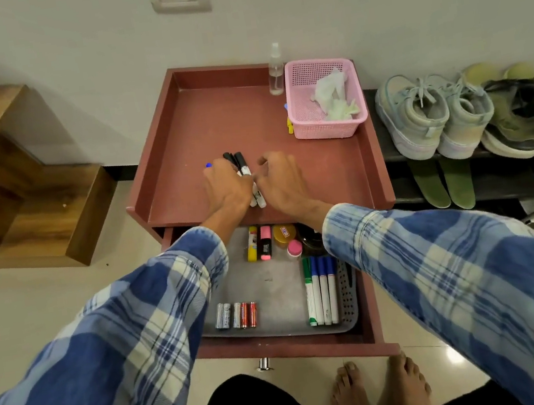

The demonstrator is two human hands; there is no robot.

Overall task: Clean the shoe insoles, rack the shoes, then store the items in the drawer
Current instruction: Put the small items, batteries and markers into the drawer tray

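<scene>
Sleeves (pixel 129 313): blue-and-white plaid. Bedside cabinet (pixel 245 115): reddish brown all over. Basket (pixel 331 128): pink mesh. Black-capped markers (pixel 242 166): white barrels. Drawer tray (pixel 271 288): grey. Drawer markers (pixel 322 291): white, one green cap, three blue. Batteries (pixel 237 315): silver, two red. Highlighters (pixel 252 244): one yellow, one pink. Sneakers (pixel 415 114): pale grey-blue. Insoles (pixel 429 185): green. Side shelf (pixel 35 216): brown wood grain. Floor tiles (pixel 31 307): cream.

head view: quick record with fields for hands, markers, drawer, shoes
left hand: grips black-capped white marker pens on the red-brown cabinet top
right hand: beside the pens, fingers loosely curled, nothing seen held
drawer: open red-brown wooden drawer; cylindrical batteries, blue-capped markers inside
shoes: pale grey sneakers on black rack
</scene>
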